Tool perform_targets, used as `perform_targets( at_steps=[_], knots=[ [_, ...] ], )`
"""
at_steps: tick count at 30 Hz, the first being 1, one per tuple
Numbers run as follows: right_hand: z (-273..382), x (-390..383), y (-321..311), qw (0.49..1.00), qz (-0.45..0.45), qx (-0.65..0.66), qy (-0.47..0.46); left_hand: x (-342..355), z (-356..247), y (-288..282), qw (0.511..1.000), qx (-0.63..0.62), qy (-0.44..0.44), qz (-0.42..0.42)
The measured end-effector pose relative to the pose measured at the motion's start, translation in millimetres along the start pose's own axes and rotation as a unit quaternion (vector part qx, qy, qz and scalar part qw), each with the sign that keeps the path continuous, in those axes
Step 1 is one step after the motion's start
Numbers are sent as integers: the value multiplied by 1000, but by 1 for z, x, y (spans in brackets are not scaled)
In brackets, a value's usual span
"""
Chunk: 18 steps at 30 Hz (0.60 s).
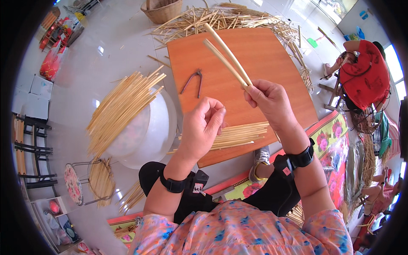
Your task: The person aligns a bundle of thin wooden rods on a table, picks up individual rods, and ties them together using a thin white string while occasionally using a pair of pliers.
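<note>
Right hand (270,100): closed on two pale sticks (228,54), gripping their lower ends between thumb and fingers; the sticks fan slightly apart toward their far ends and point up and to the left over the table.
Left hand (202,127): curled, thumb tip against the bent forefinger; one cannot tell whether anything small is pinched there. It hangs apart from the right hand, above the table's near left part.
Orange-brown table (276,55): directly in front of the person, beneath both hands.
Table sticks (240,135): a loose row along the near edge, lying roughly crosswise, partly hidden by the left hand.
Pliers (197,73): on the table's left side, beyond the left hand, dark reddish handles spread in a V and pointing toward the person.
White round surface (159,123): left of the table, bearing a large slanted bundle of sticks (123,106).
Floor heap (238,19): many scattered sticks past the table's far edge, with a wicker basket (165,12) just beside it.
Stool (73,183): lower left, with a round floral seat.
Wrists: a dark strap (173,185) on the left, another on the right.
Co-worker (367,72): seated at the right, in red.
</note>
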State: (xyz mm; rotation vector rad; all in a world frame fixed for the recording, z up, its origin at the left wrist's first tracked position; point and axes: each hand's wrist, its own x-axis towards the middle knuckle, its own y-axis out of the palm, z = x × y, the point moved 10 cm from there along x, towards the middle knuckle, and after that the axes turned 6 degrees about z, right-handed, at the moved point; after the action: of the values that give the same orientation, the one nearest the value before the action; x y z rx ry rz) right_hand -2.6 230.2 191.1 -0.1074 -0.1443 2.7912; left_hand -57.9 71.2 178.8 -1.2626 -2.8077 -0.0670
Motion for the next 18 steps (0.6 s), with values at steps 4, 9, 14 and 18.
perform_targets(
  at_steps=[4, 9, 14, 18],
  knots=[
    [-6, 1, 1, 1000, 23, -20, 1, -2, 0, 4, 1000, 26, 4, -2],
    [-21, 0, 5, 995, 44, 83, 19, -6, -4, 2, 996, 84, 32, -26],
    [-19, -2, 12, 993, 47, 104, 21, -10, -13, 4, 992, 118, 38, -21],
    [-19, -3, 13, 994, 48, 99, 17, -13, -14, 4, 991, 125, 44, -29]
  ],
)
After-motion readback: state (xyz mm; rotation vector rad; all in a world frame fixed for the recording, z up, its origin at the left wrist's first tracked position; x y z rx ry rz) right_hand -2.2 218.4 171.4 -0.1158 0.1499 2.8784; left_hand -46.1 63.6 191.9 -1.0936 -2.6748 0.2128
